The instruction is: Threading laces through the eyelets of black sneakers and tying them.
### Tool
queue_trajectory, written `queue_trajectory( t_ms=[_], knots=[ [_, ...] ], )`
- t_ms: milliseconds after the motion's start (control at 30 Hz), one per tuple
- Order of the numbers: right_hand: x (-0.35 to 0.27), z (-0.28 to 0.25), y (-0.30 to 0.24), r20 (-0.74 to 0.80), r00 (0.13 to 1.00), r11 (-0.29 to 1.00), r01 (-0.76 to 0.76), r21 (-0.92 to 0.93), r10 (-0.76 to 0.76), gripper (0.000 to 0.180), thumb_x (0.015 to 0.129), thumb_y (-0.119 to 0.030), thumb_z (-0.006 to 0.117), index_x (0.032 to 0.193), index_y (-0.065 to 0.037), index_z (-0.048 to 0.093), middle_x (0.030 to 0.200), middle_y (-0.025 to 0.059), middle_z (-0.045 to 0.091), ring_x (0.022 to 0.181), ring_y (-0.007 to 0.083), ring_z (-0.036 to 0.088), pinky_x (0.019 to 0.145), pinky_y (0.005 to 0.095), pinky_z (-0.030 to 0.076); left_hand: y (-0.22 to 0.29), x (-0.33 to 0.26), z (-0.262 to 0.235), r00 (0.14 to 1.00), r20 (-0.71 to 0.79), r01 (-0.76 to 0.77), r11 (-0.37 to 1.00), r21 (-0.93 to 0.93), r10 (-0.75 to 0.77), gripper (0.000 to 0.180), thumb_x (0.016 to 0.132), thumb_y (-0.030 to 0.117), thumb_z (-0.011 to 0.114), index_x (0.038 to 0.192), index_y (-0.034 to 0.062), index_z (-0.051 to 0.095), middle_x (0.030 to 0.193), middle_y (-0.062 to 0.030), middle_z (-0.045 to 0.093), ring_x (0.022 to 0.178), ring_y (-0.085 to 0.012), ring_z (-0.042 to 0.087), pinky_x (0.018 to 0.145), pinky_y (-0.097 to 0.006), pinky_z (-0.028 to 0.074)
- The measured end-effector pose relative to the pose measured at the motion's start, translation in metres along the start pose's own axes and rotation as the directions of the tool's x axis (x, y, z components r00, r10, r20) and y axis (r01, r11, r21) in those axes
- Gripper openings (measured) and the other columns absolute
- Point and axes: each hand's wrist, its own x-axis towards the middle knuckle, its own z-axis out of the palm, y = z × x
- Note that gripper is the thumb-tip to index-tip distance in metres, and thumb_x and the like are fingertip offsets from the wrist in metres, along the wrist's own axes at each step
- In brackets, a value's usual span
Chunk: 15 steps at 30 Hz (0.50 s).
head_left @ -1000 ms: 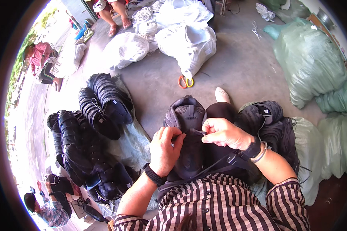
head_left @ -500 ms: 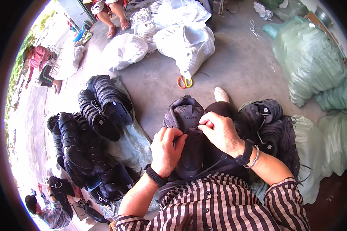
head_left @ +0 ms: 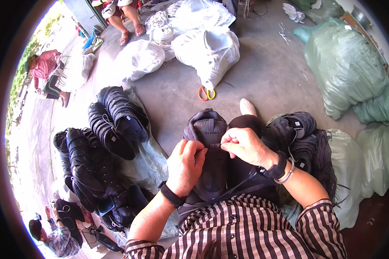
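Shifts the right hand (head_left: 249,149) slightly inward from a second ago; pinches closed there and with the left hand (head_left: 184,166), on what unclear; flanks the dark sneaker (head_left: 212,168), between both hands about equally, lengthwise, with toe (head_left: 210,186) bodyward

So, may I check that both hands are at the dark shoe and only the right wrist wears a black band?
Not quite: the left wrist wears a black band too, as the head view shows. Left hand and right hand are at the dark shoe.
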Motion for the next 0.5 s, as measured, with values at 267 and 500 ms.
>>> queue_trajectory(
  t_ms=[267, 500],
  knots=[
    [0.012, -0.012, -0.005, 0.230, 0.966, 0.991, -0.127, 0.031, 0.116, 0.013, 0.085, -0.010, 0.060, 0.083, 0.002, 0.061, 0.068, 0.0032, 0.061, 0.057, 0.0068, 0.056, 0.054, 0.0226, 0.045, -0.001, 0.025, -0.030, 0.978, 0.121, -0.187, 0.968, 0.164, 0.169, 0.013, 0.070, 0.012, 0.075, 0.072, 0.0069, 0.063, 0.068, -0.0061, 0.059, 0.062, -0.0244, 0.059, 0.056, -0.033, 0.048],
    [0.013, -0.004, -0.009, 0.008, 0.989, 0.884, 0.134, -0.448, -0.146, 0.010, 0.081, -0.009, 0.056, 0.080, -0.001, 0.061, 0.071, 0.0150, 0.063, 0.067, 0.0292, 0.062, 0.064, 0.0363, 0.048, -0.014, 0.013, -0.049, 0.980, 0.176, 0.095, 0.995, -0.025, -0.089, 0.012, 0.073, 0.003, 0.072, 0.076, -0.0001, 0.062, 0.069, -0.0072, 0.058, 0.060, -0.0157, 0.059, 0.056, -0.026, 0.046]
  ],
)
